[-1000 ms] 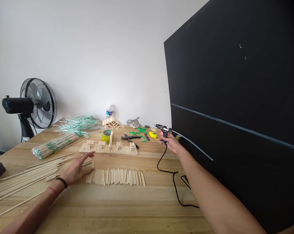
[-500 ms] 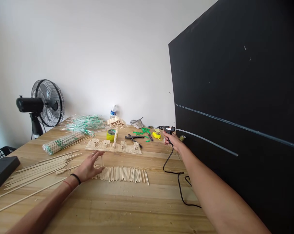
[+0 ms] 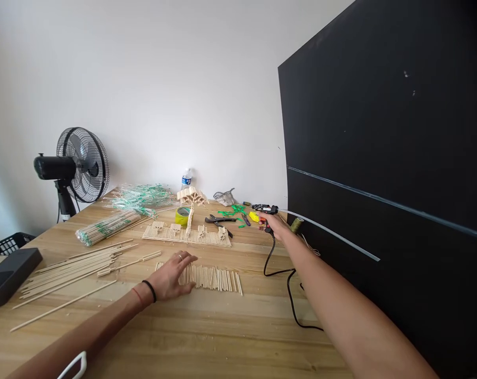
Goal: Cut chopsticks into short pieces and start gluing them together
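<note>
My left hand (image 3: pixel 176 277) is over the left part of a row of short wooden sticks (image 3: pixel 217 279). Its thumb and fingers are apart, and I see nothing held between them; the hand hides some of the sticks. Farther right, my right hand (image 3: pixel 274 223) is wrapped round the handle of a black hot glue gun (image 3: pixel 265 209), its nozzle pointing left. A long translucent glue stick (image 3: pixel 333 231) sticks out of its back. Behind the row stands a model (image 3: pixel 189 231) made of sticks: a flat strip with a small tree and several little clusters on it.
Long loose sticks (image 3: pixel 72 268) and a wrapped stick bundle (image 3: pixel 108 226) lie at left. Behind are plastic wrappers (image 3: pixel 143 197), a tape roll (image 3: pixel 181 216), pliers (image 3: pixel 220 220) and a bottle (image 3: pixel 186 179). A power cord (image 3: pixel 289 287) trails beside a black board (image 3: pixel 380 131).
My left hand has moved right along the row of short sticks. My right hand and the glue gun have shifted slightly left in view, and the camera view has turned a little.
</note>
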`<state>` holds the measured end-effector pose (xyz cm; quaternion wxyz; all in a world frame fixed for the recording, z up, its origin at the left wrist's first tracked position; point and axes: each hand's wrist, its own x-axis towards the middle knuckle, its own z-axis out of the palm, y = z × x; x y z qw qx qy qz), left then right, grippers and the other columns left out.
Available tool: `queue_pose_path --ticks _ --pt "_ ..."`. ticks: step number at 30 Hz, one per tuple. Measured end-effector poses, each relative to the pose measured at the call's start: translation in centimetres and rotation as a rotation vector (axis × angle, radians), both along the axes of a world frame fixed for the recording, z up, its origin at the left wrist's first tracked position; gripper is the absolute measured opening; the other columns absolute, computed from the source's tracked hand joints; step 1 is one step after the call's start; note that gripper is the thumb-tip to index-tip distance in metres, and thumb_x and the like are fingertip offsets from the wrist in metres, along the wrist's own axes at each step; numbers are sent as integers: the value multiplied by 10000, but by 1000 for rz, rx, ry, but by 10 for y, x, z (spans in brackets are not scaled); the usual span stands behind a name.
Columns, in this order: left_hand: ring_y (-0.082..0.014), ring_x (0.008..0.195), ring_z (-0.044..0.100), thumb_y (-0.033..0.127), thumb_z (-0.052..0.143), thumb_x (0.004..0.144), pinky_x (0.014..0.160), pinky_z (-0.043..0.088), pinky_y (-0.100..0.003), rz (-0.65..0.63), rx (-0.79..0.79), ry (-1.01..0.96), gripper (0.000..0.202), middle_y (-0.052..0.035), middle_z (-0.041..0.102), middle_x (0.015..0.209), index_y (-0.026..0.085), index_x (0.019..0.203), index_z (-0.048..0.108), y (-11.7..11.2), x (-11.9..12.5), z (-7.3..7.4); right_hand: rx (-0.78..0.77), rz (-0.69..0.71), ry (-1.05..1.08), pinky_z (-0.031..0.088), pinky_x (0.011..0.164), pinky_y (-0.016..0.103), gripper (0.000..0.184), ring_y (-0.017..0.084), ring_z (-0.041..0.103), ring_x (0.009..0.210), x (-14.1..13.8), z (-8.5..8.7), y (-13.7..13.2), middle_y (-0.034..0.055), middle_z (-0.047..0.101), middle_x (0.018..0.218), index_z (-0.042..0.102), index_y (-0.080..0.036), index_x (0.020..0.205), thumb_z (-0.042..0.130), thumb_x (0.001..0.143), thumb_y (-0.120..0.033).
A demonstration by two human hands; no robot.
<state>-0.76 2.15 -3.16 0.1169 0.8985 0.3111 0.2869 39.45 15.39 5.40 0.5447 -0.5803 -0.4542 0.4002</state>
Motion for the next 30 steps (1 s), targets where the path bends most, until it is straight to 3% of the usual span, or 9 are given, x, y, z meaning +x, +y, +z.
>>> queue_pose_path --ticks 7,11,15,17,20,25,30 --pt "-336 1140 609 314 745 792 1053 488 -519 -217 -19 110 650 -158 639 1237 172 1379 507 -40 23 3 -121 127 -61 599 872 437 330 237 685 1042 -20 -9 -25 95 658 1262 625 -168 1278 658 996 -336" --pt "-333 1119 614 287 755 762 1040 476 -521 -243 -67 134 663 -148 648 1235 178 1373 521 -48 26 5 -141 148 -70 609 829 402 293 214 693 983 -40 -25 -41 85 675 1212 639 -168 1242 650 1001 -334" --pt "-341 1153 618 274 769 734 1070 453 -538 -252 -107 154 694 -145 644 1284 200 1381 528 -48 25 3 -149 137 -65 583 629 271 176 128 659 721 -60 -44 -62 23 690 950 667 -145 1057 664 992 -309" --pt "-344 1182 613 304 781 742 1081 452 -538 -252 -110 159 723 -147 627 1333 214 1408 513 -48 22 2 -145 115 -53 550 515 219 167 104 572 581 -66 -51 -75 -17 643 763 670 -166 901 728 928 -320" --pt "-341 1253 583 351 744 819 1105 448 -523 -233 -91 152 692 -150 583 1417 230 1451 486 -46 10 3 -159 75 -31 561 461 224 199 138 582 600 -69 -59 -98 -4 646 761 681 -214 907 792 839 -365" --pt "-295 1264 589 315 521 1009 1118 439 -497 -102 -74 115 433 -115 627 1405 262 1438 520 -43 -26 13 -236 74 2 617 529 306 364 214 713 738 -68 -68 -134 54 682 894 668 -226 1011 812 792 -478" --pt "-295 1171 638 273 507 970 1061 474 -491 -126 -102 104 419 -102 710 1272 263 1383 573 -50 -33 21 -250 102 16 628 625 355 336 243 735 751 -73 -80 -151 73 723 866 666 -242 908 813 789 -519"
